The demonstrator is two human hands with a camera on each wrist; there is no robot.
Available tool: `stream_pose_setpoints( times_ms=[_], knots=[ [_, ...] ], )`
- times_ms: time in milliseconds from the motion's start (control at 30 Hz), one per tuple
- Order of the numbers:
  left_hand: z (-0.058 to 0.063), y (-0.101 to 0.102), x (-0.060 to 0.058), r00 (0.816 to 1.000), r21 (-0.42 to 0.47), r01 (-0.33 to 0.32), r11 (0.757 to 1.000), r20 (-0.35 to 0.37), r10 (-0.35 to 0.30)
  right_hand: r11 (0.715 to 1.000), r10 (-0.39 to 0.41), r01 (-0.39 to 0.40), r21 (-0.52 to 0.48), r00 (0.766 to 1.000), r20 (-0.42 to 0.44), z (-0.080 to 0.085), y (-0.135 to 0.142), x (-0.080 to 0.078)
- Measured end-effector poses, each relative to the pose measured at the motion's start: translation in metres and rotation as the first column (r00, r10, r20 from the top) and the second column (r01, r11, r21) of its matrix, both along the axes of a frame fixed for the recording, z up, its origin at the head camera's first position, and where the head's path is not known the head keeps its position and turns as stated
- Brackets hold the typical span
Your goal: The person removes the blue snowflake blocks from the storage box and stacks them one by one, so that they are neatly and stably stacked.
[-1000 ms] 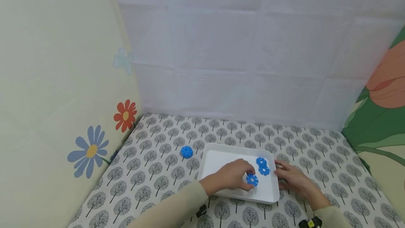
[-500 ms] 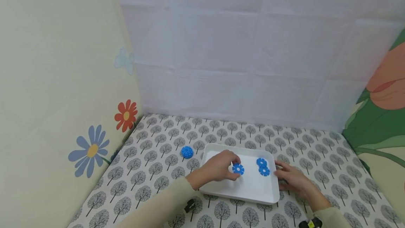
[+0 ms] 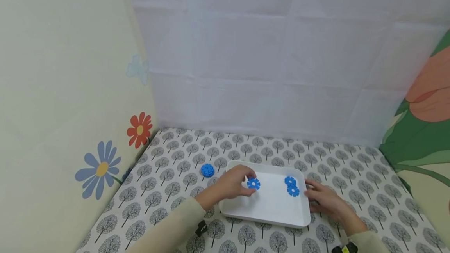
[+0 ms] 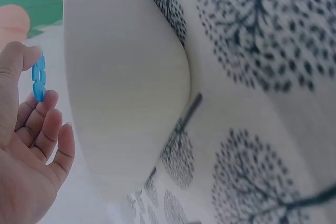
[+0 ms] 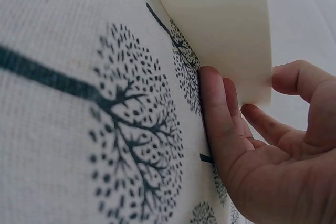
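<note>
My left hand [image 3: 233, 181] is over the left part of a white tray [image 3: 270, 216], pinching a blue notched plastic disc [image 3: 253, 183] between thumb and fingertips. The left wrist view shows that disc [image 4: 39, 77] edge-on, the remaining fingers loosely bent below it. At the tray's right end, my right hand [image 3: 327, 199] holds the side wall. Up close in the right wrist view, one digit meets the rim and other fingers [image 5: 212, 87] lie against the wall's outer face. Two overlapping blue discs [image 3: 293, 190] lie inside the tray near its right wall.
A small pile of blue discs [image 3: 207, 170] sits on the tree-print tablecloth [image 3: 168, 190], left of the tray. A white sheet [image 3: 253, 50] hangs behind the table. Flower-printed panels stand on the left [image 3: 52, 69] and right [image 3: 422, 136].
My left hand has carried its disc leftward and slightly away from me, from mid-tray to the tray's left part. My right hand, the tray and the other discs look unchanged.
</note>
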State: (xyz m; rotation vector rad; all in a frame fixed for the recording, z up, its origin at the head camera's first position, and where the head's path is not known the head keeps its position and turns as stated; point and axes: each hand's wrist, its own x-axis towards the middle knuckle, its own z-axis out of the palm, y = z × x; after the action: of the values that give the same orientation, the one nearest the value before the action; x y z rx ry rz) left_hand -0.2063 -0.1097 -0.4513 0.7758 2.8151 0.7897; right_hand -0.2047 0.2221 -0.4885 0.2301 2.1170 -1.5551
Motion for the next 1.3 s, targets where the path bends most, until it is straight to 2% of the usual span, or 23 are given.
stream_pose_setpoints(
  times_ms=[267,433,633,833,1000,1167,1300],
  knots=[
    [0.002,-0.02,-0.002,0.999,0.038,-0.045,0.998,0.001,0.045,1.0,-0.002,0.002,-0.005,1.0,-0.004,-0.002,0.0,0.0],
    [-0.001,-0.035,-0.004,0.995,0.041,-0.098,0.994,0.013,0.098,1.0,-0.007,0.007,0.009,1.0,-0.002,-0.001,-0.001,-0.001],
    [-0.005,-0.053,-0.006,0.991,0.091,-0.134,0.987,-0.001,0.134,1.0,-0.015,0.015,0.012,1.0,0.004,-0.001,-0.001,-0.001],
    [-0.005,-0.072,-0.006,0.981,0.132,-0.182,0.974,-0.035,0.188,1.0,-0.018,0.018,0.006,1.0,0.001,-0.002,-0.001,-0.001],
    [-0.005,-0.088,-0.005,0.971,0.144,-0.234,0.961,-0.015,0.238,1.0,-0.016,0.016,0.0,1.0,-0.001,-0.002,-0.001,0.0],
    [-0.013,-0.105,-0.007,0.961,0.136,-0.272,0.953,-0.013,0.276,1.0,-0.011,0.011,-0.006,1.0,0.004,-0.001,-0.001,0.0],
    [-0.02,-0.115,-0.011,0.961,0.144,-0.269,0.952,-0.026,0.275,1.0,-0.008,0.008,-0.009,1.0,0.004,0.0,-0.001,0.0]
  ],
)
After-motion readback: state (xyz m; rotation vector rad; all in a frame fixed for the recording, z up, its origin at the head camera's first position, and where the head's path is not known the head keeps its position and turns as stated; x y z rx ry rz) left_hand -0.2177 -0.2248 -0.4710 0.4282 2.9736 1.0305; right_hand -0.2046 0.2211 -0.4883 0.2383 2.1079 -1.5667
